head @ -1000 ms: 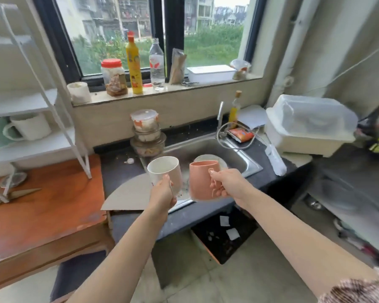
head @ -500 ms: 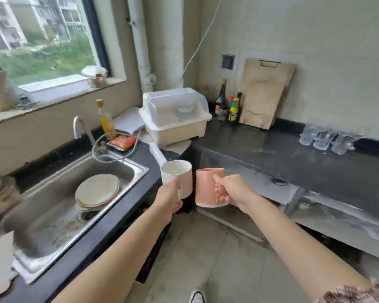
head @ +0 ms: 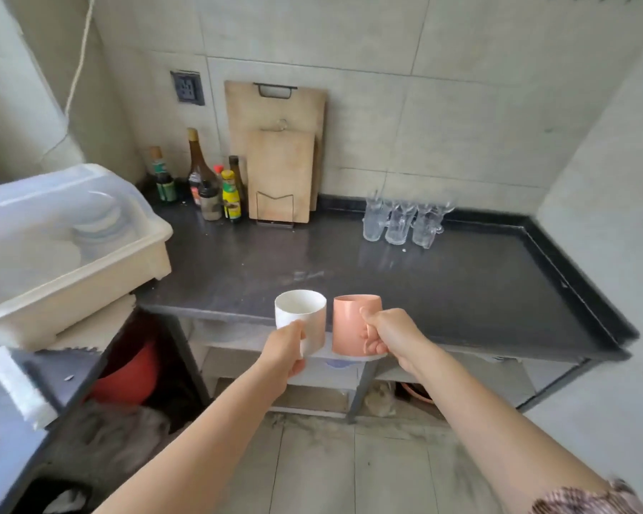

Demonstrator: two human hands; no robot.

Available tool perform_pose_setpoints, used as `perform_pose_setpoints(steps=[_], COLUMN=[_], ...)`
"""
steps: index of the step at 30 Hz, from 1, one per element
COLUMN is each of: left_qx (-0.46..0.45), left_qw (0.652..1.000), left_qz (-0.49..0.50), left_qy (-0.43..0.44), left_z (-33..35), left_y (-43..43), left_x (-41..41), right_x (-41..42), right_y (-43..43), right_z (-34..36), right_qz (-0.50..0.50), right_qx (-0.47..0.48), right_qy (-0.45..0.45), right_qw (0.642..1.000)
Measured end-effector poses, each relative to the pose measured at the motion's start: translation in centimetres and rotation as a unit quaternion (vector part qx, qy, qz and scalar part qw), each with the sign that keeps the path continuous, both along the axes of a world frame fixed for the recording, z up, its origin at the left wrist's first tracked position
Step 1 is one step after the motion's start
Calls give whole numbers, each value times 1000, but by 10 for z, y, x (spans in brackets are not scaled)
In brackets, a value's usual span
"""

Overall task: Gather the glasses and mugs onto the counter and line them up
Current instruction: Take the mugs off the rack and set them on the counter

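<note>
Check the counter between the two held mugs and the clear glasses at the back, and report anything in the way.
Nothing visible: bare counter lies between the white mug, the pink mug and the glasses.

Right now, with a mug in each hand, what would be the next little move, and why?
Probably reach forward and set both mugs down beside the clear glasses at the back of the counter. The left hand holds the white mug, the right hand the pink mug, both above the counter's front edge.

Soft, even daylight, faint sheen on the counter [head: 442, 283], edges bowed and slightly blurred.
</note>
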State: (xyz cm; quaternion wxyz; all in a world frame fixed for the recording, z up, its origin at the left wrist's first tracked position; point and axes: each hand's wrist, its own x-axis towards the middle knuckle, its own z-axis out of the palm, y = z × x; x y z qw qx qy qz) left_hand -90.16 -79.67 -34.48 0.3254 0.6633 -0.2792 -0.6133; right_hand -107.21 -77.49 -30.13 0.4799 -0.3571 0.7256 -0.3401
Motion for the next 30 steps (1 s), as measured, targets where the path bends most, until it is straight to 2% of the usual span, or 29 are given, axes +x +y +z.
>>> perform_pose_setpoints(steps=[5, 14, 25, 30], left_qx=[30, 75, 92, 84], left_qw=[997, 993, 993, 995], left_qz=[-67, -73, -35, -47], left_qy=[16, 51, 58, 16], left_z=[1, -14, -65, -85], left_y=[-63, -169, -272, -289], left_x=[-60, -150, -232, -245], right_x=[-55, -142, -233, -247], right_y=[-48, -143, -256, -283], right_z=[-14, -54, -103, -118], right_qz=[-57, -117, -51, -33], right_qx=[17, 33, 103, 89], right_qy=[22, 41, 35, 38], right_qw=[998, 992, 993, 995])
